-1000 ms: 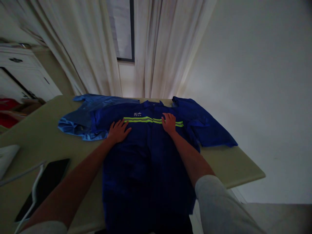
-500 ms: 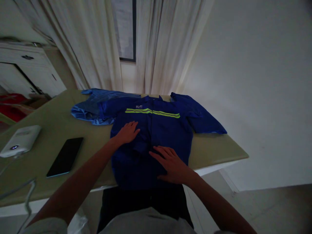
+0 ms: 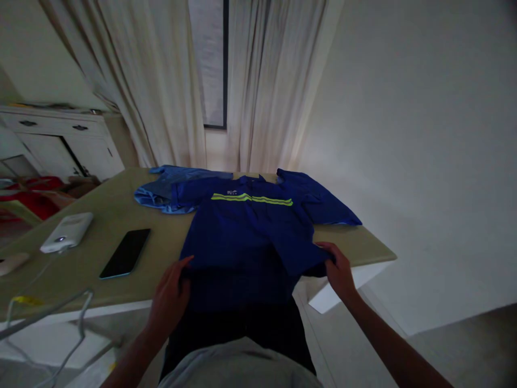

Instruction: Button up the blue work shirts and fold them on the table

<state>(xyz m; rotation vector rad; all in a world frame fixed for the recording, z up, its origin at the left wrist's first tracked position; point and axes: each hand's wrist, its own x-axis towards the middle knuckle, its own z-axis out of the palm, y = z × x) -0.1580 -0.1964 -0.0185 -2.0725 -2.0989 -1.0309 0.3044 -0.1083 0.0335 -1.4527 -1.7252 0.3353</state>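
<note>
Dark-blue cloth shirt [image 3: 238, 237] with a yellow-green chest stripe [image 3: 271, 201], spread front-up on a tan-topped table [image 3: 100, 202], hem past the near edge; left hand [image 3: 170, 293], fingers curled, gripping its lower left side; right hand [image 3: 338, 268], nearly closed, pinching its lower right front corner

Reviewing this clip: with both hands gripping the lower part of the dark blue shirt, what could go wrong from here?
1. The dark blue shirt hangs past the near edge of the table, so a pull by the left hand or right hand might drag it off.
2. Its sleeve overlaps the light blue garment, which could shift too.
3. A wide left-hand sweep might knock the phone.
</note>
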